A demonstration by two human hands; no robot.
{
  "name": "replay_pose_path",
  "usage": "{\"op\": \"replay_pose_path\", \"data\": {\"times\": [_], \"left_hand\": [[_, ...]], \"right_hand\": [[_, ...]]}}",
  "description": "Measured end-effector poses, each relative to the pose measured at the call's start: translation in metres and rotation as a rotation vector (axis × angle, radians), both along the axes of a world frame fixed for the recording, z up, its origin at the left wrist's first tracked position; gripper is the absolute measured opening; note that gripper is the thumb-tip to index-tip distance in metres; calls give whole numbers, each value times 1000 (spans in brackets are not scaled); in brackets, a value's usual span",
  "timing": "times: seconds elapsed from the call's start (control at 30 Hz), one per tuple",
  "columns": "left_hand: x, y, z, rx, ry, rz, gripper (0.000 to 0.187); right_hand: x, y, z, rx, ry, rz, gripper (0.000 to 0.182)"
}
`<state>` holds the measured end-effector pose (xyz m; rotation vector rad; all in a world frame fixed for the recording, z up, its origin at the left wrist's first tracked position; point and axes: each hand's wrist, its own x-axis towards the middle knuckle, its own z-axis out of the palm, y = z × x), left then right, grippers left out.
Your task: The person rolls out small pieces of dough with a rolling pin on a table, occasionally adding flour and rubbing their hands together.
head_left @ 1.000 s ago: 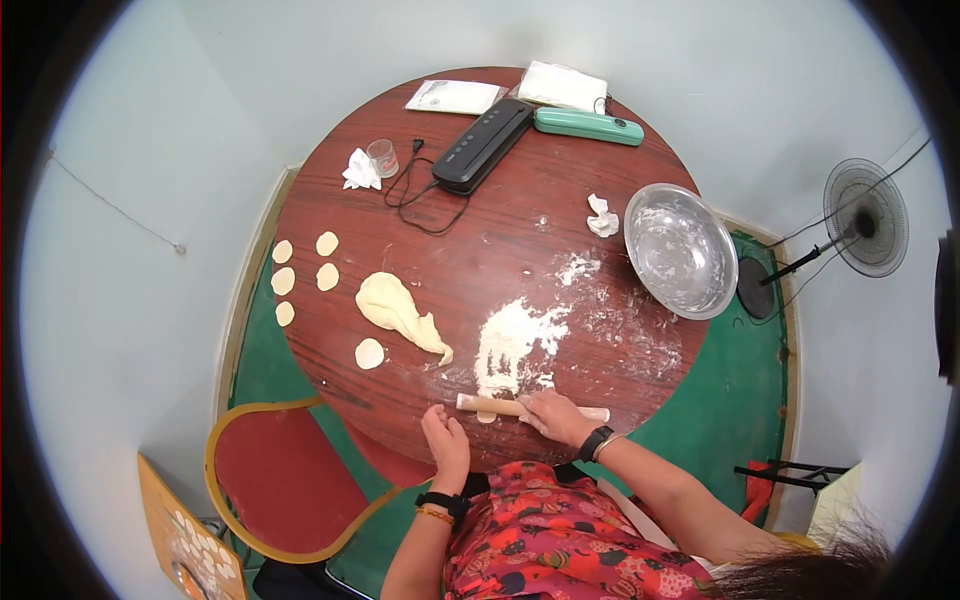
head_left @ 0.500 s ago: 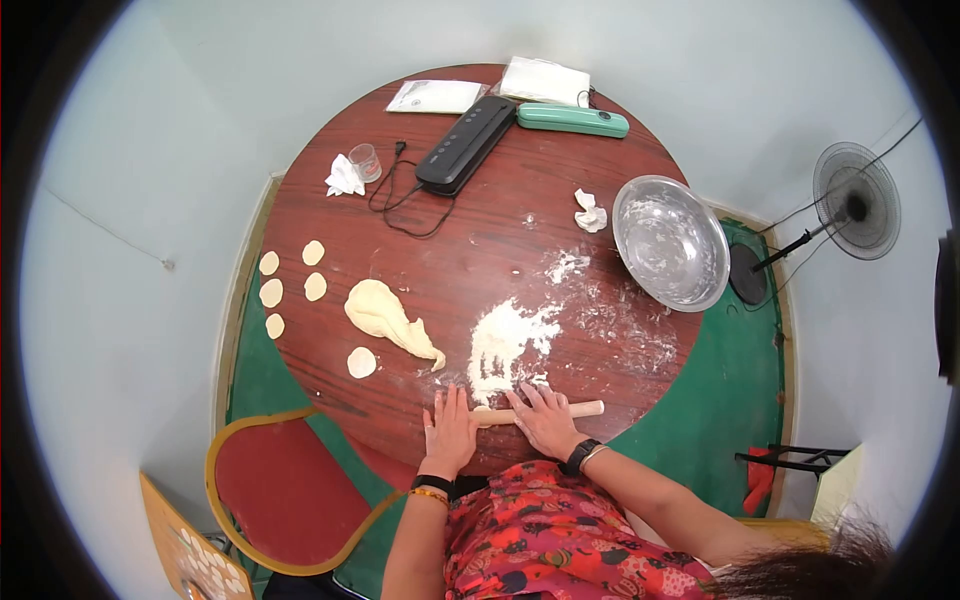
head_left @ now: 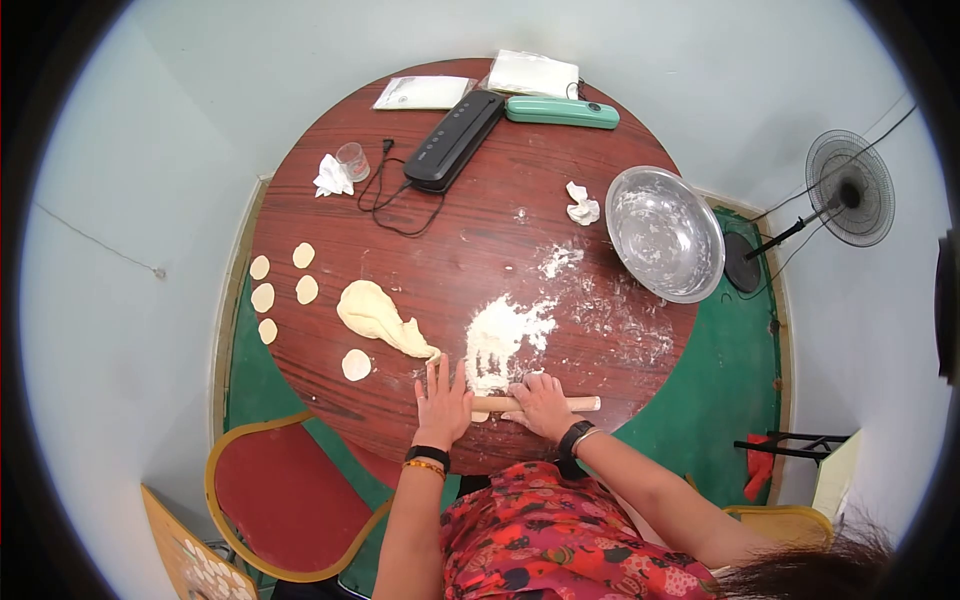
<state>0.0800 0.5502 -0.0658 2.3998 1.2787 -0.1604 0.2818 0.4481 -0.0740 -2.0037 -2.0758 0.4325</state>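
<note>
A wooden rolling pin (head_left: 582,404) lies crosswise near the table's front edge. Fingers spread, my left hand (head_left: 441,405) is flat at the pin's left end. My right hand (head_left: 540,405) is wrapped over the pin, its fingers bent. Beneath the pin, between the hands, a small piece of dough (head_left: 480,416) shows. White flour (head_left: 500,335) is spread just beyond. A long lump of dough (head_left: 375,313) lies to the left, with its thin end near my left fingertips. One flat dough round (head_left: 356,365) is beside it.
Several dough rounds (head_left: 263,297) lie at the table's left. A metal bowl (head_left: 665,235) stands at the right. Farther back are a black device (head_left: 455,140) with a cord, a green case (head_left: 562,112), a glass (head_left: 352,161) and crumpled tissues (head_left: 582,204). A red chair (head_left: 290,495) is at front left.
My left hand has moved a little forward, with its fingers farther toward the long dough. The right hand's fingers are drawn in more over the pin. The whole view has shifted slightly.
</note>
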Motion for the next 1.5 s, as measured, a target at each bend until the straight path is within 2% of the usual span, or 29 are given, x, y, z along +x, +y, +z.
{"op": "replay_pose_path", "data": {"times": [0.07,0.17,0.27,0.37,0.47,0.57,0.67,0.77,0.87,0.97,1.07,1.17,1.27,1.37,1.47,1.5], "left_hand": [[3,-1,-5,61,-10,19,64],[3,-14,3,92,-106,183,68],[-9,-32,-9,65,-380,362,73],[-9,-47,-22,-209,-734,589,88],[-4,-50,-26,-345,-798,830,100],[-6,-46,-49,-515,-1009,779,104],[-7,-42,-53,-672,-1007,831,103],[2,-43,-24,-470,-787,832,86],[2,-51,-34,-181,-665,583,60],[2,-56,-46,144,-696,277,40],[5,-65,-46,-22,-608,364,28],[12,-69,-17,-271,-406,512,24],[12,-76,-7,-255,-385,587,22],[-1,-79,-2,-376,-284,539,22],[-8,-80,17,-290,-234,605,21],[-15,-78,11,-251,-287,557,26]], "right_hand": [[4,2,-2,45,27,57,42],[3,4,-5,14,41,79,38],[3,5,1,-49,35,60,37],[3,6,2,-88,75,55,38],[3,5,2,-114,109,58,39],[2,7,7,-190,124,59,40],[2,7,6,-196,155,49,40],[3,6,4,-139,209,7,39],[8,7,4,-125,256,-30,39],[13,6,8,-128,280,-94,39],[19,2,4,-106,265,-90,39],[22,-3,3,-155,185,-62,38],[23,-13,7,-82,156,-2,36],[20,-23,10,-92,74,74,34],[13,-33,7,-50,82,134,34],[12,-35,7,-49,80,139,33]]}}
